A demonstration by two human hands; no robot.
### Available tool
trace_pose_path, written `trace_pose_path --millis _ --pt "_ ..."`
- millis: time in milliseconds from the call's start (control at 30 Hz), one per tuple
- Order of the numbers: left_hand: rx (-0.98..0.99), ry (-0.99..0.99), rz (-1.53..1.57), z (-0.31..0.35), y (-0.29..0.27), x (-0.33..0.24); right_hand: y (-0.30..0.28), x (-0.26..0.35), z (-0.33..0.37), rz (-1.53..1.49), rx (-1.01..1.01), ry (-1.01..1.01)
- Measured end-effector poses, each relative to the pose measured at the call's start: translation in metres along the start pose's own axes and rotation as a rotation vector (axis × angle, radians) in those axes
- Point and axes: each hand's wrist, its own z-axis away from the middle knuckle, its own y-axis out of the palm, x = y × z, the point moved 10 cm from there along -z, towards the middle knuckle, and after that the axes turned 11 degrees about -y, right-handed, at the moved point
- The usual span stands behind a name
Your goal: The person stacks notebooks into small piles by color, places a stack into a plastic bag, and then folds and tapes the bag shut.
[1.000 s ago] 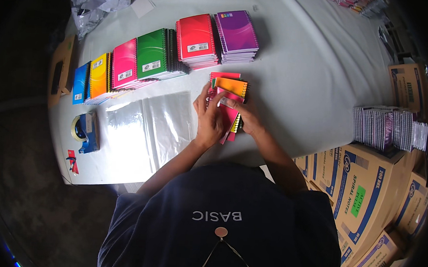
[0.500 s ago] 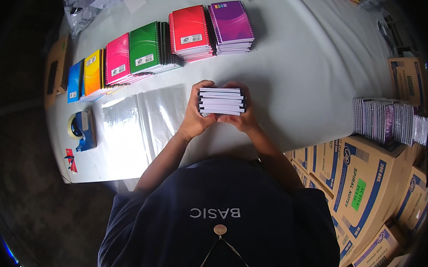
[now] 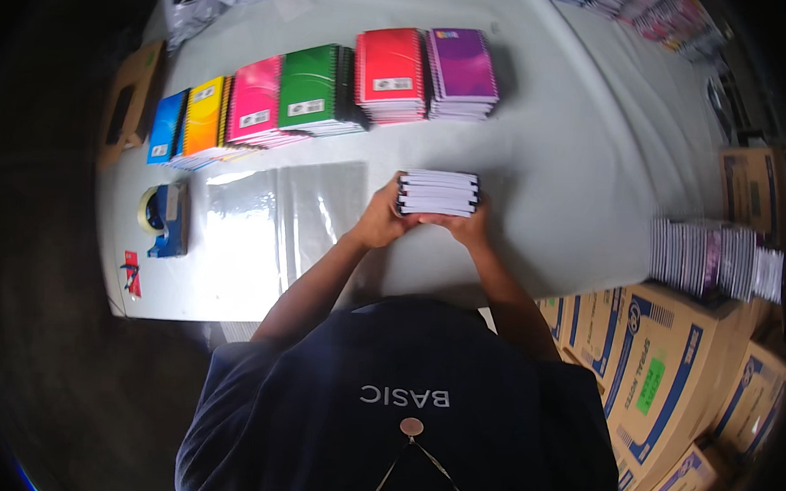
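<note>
In the head view I see the left hand [image 3: 380,218] and right hand [image 3: 467,227] curled around opposite ends of a notebook stack [image 3: 438,194], over the surface [image 3: 574,184], clear plastic [image 3: 329,189] left of the left hand, colourful notebook piles [image 3: 305,85] beyond both hands, blue tape dispenser [image 3: 176,223] farther left

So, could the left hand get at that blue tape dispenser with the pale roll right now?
Probably not straight away: the left hand, with the right hand, holds a small stack of white-paged notebooks. Otherwise the way to the blue tape dispenser looks free, with clear plastic sheeting lying flat between.
</note>
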Motion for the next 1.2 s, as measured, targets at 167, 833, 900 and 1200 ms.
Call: trace_pose_path --millis 167,833,900,1200 --pt "0.027 -0.150 0.252 0.017 -0.005 -0.051 0.005 0.021 -0.020 -0.548 0.052 0.307" --pt "-1.439 0.212 -1.054 0.140 -0.266 -0.223 0.040 0.041 -0.013 -0.933 -0.327 0.426" --pt "-1.311 0.382 -1.117 0.120 -0.172 -0.242 0.040 0.036 -0.012 -0.862 -0.335 0.381" --pt "-0.602 0.097 -0.713 0.062 -0.094 -0.176 0.043 0.036 0.000 -0.965 -0.384 0.490"
